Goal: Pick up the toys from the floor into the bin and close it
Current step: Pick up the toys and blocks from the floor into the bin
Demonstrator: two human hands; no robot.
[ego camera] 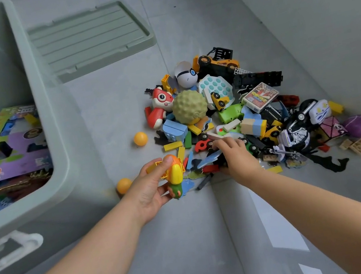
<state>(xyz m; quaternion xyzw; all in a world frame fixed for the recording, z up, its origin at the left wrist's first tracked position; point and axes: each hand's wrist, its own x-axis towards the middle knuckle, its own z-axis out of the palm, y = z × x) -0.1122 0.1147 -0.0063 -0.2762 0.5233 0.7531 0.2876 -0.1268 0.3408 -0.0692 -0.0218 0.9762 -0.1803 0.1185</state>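
Note:
A heap of toys [238,112] lies on the grey floor against the wall: a bumpy green ball [189,107], a red fox figure [160,109], a yellow toy truck [217,64], blocks and puzzle pieces. My left hand [150,190] grips an orange, yellow and green toy [174,174] together with a yellow block, just off the heap's near left edge. My right hand [235,153] reaches into the near side of the heap, fingers curled down over small pieces; what they hold is hidden. The grey-green bin [52,125] stands open at the left with a purple toy box [6,153] inside.
The bin's lid [90,39] lies flat on the floor behind the bin. Two orange balls sit loose on the floor, one [140,139] left of the heap, one [123,185] by the bin's corner. A wall runs along the right behind the heap.

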